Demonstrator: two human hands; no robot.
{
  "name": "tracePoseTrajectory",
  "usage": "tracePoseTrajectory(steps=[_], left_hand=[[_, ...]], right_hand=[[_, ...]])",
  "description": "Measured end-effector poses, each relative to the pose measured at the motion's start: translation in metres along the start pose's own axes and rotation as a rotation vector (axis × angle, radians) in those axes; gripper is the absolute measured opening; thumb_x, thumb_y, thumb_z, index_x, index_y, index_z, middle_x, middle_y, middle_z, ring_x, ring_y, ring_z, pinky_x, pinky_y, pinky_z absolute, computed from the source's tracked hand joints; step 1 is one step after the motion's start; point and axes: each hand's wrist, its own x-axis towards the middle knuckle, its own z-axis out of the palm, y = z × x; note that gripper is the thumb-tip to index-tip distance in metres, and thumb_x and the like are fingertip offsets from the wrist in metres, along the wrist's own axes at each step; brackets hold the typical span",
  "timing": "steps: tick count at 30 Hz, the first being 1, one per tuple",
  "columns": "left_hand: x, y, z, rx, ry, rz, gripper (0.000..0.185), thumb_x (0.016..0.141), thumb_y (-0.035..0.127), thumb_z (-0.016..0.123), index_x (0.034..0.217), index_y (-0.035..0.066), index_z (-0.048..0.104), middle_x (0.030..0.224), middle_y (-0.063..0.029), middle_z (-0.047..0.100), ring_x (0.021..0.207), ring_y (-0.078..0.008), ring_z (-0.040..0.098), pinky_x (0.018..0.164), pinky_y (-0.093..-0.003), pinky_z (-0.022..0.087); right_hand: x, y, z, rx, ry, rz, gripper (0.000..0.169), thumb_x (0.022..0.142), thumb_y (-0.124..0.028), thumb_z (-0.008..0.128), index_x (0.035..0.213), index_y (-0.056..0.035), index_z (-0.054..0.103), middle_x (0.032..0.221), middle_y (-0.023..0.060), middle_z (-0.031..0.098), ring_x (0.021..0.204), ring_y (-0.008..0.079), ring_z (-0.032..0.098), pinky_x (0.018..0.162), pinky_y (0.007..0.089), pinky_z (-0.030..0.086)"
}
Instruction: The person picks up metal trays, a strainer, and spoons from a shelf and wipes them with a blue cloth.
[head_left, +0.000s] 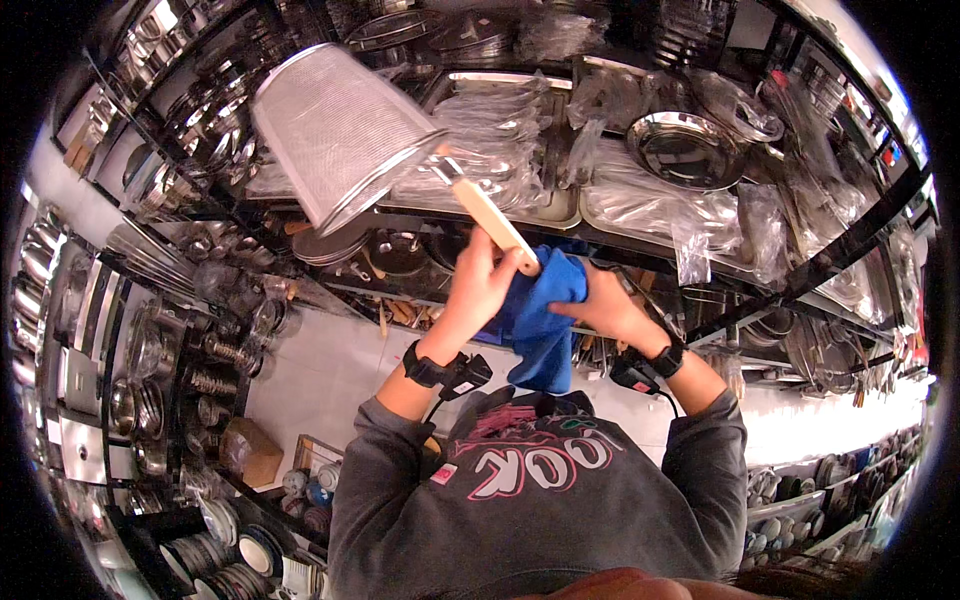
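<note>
A deep wire-mesh strainer (341, 135) with a metal rim and a pale wooden handle (491, 217) is held up before me. My left hand (480, 289) grips the lower end of that handle, the mesh basket pointing up and to the left. My right hand (604, 300) is closed on a blue cloth (547, 322), which touches the handle's end and hangs down between my hands. Behind the strainer, metal trays (562, 214) on the shelf hold goods in clear plastic wrapping (487, 142).
A shiny round metal bowl (686, 150) rests on the wrapped goods at the right. Below are stacked metal plates (330, 244) on a lower shelf. Black-framed racks of metalware stand at the left, with a cardboard box (251, 452) near them. Bowls (259, 551) fill the lower left.
</note>
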Motion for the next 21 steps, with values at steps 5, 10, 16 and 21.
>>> tracePoseTrajectory(steps=[5, 10, 16, 21], left_hand=[[0.009, 0.005, -0.019, 0.045, 0.074, 0.004, 0.033, 0.085, 0.009, 0.055, 0.109, -0.003, 0.037, 0.087, -0.0142, 0.058, 0.079, -0.0216, 0.061, 0.070, -0.0313, 0.048], [0.006, 0.022, -0.009, 0.061, -0.022, -0.086, 0.033, 0.085, 0.011, 0.055, 0.108, -0.003, 0.037, 0.087, -0.0166, 0.059, 0.078, -0.0262, 0.062, 0.068, -0.0334, 0.049], [0.023, 0.021, 0.018, 0.099, -0.095, 0.006, 0.032, 0.082, 0.007, 0.056, 0.107, -0.001, 0.038, 0.084, -0.0177, 0.059, 0.076, -0.0303, 0.061, 0.066, -0.0370, 0.047], [0.037, 0.020, 0.044, 0.138, -0.167, 0.004, 0.029, 0.080, 0.009, 0.057, 0.100, -0.001, 0.038, 0.084, -0.0231, 0.058, 0.081, -0.0401, 0.058, 0.066, -0.0435, 0.046]], right_hand=[[-0.008, -0.012, -0.037, 0.104, 0.270, -0.061, 0.047, 0.068, -0.009, 0.071, 0.109, 0.0029, 0.049, 0.077, 0.0133, 0.063, 0.063, 0.0193, 0.063, 0.053, 0.0286, 0.051], [0.020, -0.044, -0.081, 0.214, 0.394, -0.135, 0.036, 0.070, -0.004, 0.068, 0.103, 0.0009, 0.055, 0.089, 0.0064, 0.064, 0.083, 0.0124, 0.058, 0.076, 0.0280, 0.047], [0.095, -0.045, -0.149, 0.088, 0.427, -0.246, 0.031, 0.070, -0.010, 0.069, 0.097, 0.0006, 0.059, 0.088, 0.0084, 0.065, 0.081, 0.0150, 0.061, 0.076, 0.0299, 0.047], [0.144, -0.001, -0.178, -0.183, 0.405, 0.051, 0.068, 0.062, -0.026, 0.074, 0.109, 0.0126, 0.044, 0.083, 0.0209, 0.063, 0.076, 0.0268, 0.064, 0.066, 0.0329, 0.051]])
